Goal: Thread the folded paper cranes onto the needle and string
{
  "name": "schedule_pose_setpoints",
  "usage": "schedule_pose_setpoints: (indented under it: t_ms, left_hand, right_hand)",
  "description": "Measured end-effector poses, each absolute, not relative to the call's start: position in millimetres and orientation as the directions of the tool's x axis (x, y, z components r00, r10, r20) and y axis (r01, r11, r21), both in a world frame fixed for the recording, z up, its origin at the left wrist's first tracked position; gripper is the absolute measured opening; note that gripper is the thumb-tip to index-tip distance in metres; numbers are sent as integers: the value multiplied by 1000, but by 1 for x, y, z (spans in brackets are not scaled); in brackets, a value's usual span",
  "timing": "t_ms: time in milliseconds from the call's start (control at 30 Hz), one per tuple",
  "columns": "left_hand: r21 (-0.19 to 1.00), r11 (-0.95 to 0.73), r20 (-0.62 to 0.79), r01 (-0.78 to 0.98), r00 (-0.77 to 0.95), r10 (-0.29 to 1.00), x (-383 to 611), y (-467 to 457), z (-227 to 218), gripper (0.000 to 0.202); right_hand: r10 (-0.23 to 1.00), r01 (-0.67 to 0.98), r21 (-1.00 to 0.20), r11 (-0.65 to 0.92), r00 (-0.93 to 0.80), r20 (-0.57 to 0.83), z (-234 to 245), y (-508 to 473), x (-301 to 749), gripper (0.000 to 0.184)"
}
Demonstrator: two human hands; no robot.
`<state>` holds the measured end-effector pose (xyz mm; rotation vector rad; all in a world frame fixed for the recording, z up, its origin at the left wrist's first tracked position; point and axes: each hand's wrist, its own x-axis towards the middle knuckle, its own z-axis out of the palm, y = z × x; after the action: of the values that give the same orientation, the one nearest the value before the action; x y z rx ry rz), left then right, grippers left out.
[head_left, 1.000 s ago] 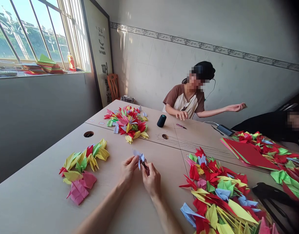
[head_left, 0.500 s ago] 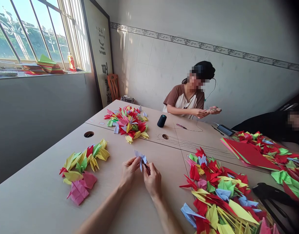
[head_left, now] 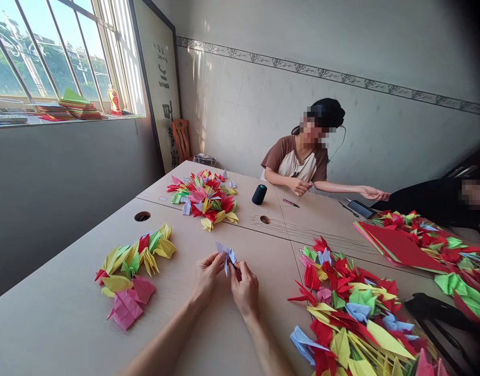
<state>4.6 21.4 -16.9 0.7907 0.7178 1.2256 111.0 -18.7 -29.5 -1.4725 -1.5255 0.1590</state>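
Over the table, my left hand (head_left: 209, 272) pinches a pale lavender folded-paper crane (head_left: 227, 253) between thumb and fingers. My right hand (head_left: 244, 286) is closed around a small dark, slim object (head_left: 237, 270) whose end meets the lower right of the crane; its kind is hidden by my fingers. To the left of my hands lies a curved row of yellow, green, red and pink paper cranes (head_left: 145, 250). A large pile of mixed-colour paper cranes (head_left: 353, 308) spreads to the right.
Farther back are another heap of cranes (head_left: 208, 196), a dark thread cone (head_left: 259, 194), a pen (head_left: 291, 203) and a phone-like device (head_left: 362, 209). Red and green paper sheets (head_left: 400, 248) lie at the right. A co-worker (head_left: 298, 156) sits across; another person's dark sleeve (head_left: 420, 196) is at right.
My hands and the crane have hardly moved. Across the table, the co-worker has stretched one arm out towards the right and lowered the other hand to the table edge.
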Motion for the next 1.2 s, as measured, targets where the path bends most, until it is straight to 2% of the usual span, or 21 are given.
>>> schedule_pose_setpoints:
  t_ms: [300, 433, 567, 733, 833, 1000, 1200]
  left_hand:
    - [801, 89, -53, -592, 78, 996, -6, 34, -17, 21]
    - [813, 140, -74, -566, 138, 988, -7, 33, -17, 19]
    - [876, 180, -67, -447, 258, 964, -5, 25, -12, 22]
    - [955, 154, -32, -253, 429, 903, -4, 19, -7, 25]
    - [976, 100, 1, -193, 464, 886, -5, 19, -6, 25]
    - [984, 79, 1, -157, 451, 893, -6, 19, -4, 30]
    - [954, 165, 3, -250, 558, 830, -10, 18, 4, 32]
  right_hand:
    - [825, 475, -832, 287, 318, 466, -28, -23, 111, 20]
    - [816, 302, -910, 285, 422, 395, -28, -22, 114, 26]
    - [819, 174, -938, 302, 456, 348, -28, -19, 118, 30]
    - [853, 106, -950, 295, 419, 312, -28, -16, 121, 32]
    - [882, 77, -962, 262, 385, 271, -27, -16, 121, 30]
    - [885, 83, -962, 259, 379, 271, -23, -17, 119, 28]
    - [783, 70, -964, 256, 569, 249, -27, -14, 122, 31]
